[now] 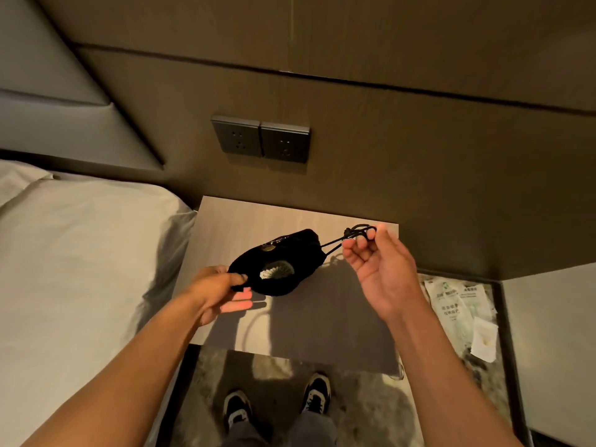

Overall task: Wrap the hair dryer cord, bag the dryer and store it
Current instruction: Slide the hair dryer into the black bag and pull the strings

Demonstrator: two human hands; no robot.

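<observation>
Dryer and cord cannot be seen as such; they are judged to be inside the black bag point(277, 266), which is held in the air above the nightstand point(290, 317), nearer than the sockets point(261, 141) on the wall behind it.

Nearest, the bag's closed end is pinched by the left hand point(216, 290), thumb on top and fingers curled beneath, clamped on the cloth. To the other side, the drawstring point(335, 243) is held by the right hand point(380, 269): its fingertips are closed on the knotted loop, and the two strands are drawn taut back to the gathered mouth.

The bag is judged soft and limp, shaped only by what fills it. A rounded bulge is shown, and a pale patch on its face that cannot be identified. The contents are taken to be rigid and moderately heavy for the cloth, so sagging is to be expected if only the string is held. The string is thin and could slip through the fingers; the knot gives the surer hold. For carrying, the bulge should be cupped from below, or the cinched neck gripped.

Beyond the nightstand, the sockets are seen empty. Beside the nightstand lie paper packets point(458, 304) on the floor, and a bed point(80, 253) at the opposite side.
</observation>
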